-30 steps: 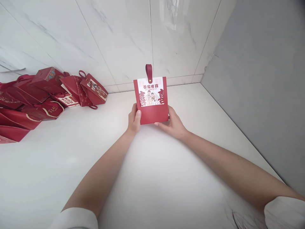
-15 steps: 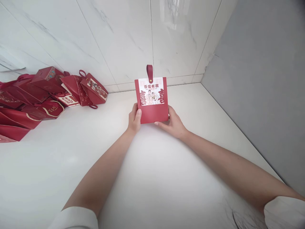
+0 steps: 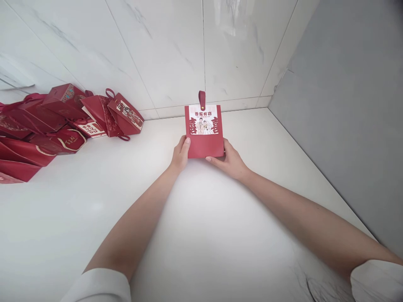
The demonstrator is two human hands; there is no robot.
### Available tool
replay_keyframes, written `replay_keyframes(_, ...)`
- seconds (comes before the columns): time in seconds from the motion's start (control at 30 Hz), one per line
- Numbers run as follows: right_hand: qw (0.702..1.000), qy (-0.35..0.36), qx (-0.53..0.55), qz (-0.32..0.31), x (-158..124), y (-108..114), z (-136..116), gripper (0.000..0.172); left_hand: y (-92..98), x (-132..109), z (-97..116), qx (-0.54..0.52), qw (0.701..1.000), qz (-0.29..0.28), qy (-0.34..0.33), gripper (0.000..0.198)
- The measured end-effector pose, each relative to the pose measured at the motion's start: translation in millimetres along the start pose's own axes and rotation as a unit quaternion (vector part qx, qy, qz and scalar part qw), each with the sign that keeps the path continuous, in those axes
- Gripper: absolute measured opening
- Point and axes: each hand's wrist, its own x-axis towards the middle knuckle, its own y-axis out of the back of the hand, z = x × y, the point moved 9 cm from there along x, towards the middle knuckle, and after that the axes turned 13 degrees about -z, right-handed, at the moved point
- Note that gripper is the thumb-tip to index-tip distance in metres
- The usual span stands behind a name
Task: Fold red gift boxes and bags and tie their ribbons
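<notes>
Upright between my hands is a red gift box [image 3: 205, 145] with a strap loop [image 3: 202, 100] on top. Its white printed label [image 3: 204, 120] carries a cartoon couple and red lettering, facing me. My left hand [image 3: 180, 153] grips the left side, thumb along the front edge. My right hand [image 3: 232, 161] holds the lower right corner, its thumb near the bottom front edge. The fingers behind the box are partly hidden. Whether the box's base touches the white counter is hard to see.
On the left, several red gift boxes [image 3: 64, 105] are heaped against the marbled tile wall [image 3: 170, 50]. The white counter [image 3: 195, 222] meets that wall at the back and a grey panel [image 3: 343, 117] on the right.
The box has shifted slightly right and away from me, with both hands still on it. It now stands straighter. The view has also moved a little.
</notes>
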Motion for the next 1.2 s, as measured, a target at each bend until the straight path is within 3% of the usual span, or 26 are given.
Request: replay_keyframes(1.2, 1.0, -0.019, -0.013, -0.007, 0.0, 0.2, 1.1, 0.076, -0.9, 1.5, -7.6, -0.036, 0.999, 0.003, 0.028, 0.056)
